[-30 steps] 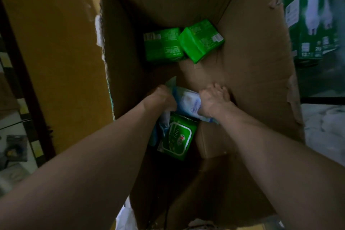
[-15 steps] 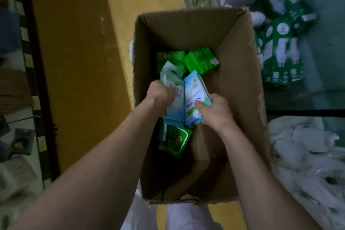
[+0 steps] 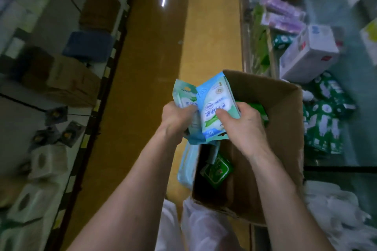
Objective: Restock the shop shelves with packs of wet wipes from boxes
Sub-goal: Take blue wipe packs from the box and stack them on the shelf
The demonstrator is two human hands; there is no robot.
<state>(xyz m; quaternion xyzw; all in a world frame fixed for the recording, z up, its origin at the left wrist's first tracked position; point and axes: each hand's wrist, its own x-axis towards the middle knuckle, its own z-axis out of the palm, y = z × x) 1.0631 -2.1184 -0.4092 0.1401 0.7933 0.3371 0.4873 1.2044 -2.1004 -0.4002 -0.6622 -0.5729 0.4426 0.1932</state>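
The right hand point(image 3: 242, 130) has its thumb point(image 3: 223, 117) pressed flat on the printed face of a blue-and-white pack of wipes point(image 3: 216, 104). Its other fingers curl round the pack's right edge, so the pack is pinched upright. The left hand point(image 3: 176, 122) is clenched round a second pack point(image 3: 183, 96) of the same kind, which touches the first along its left side. Both packs are held above the left wall of an open cardboard box point(image 3: 285, 120) standing on the yellow floor point(image 3: 153, 67). Inside the box a green pack point(image 3: 217, 170) lies below the hands, and more green ones point(image 3: 258, 109) show just behind the right hand. Blurred shelves point(image 3: 306, 51) of goods stand just beside the box on the right.
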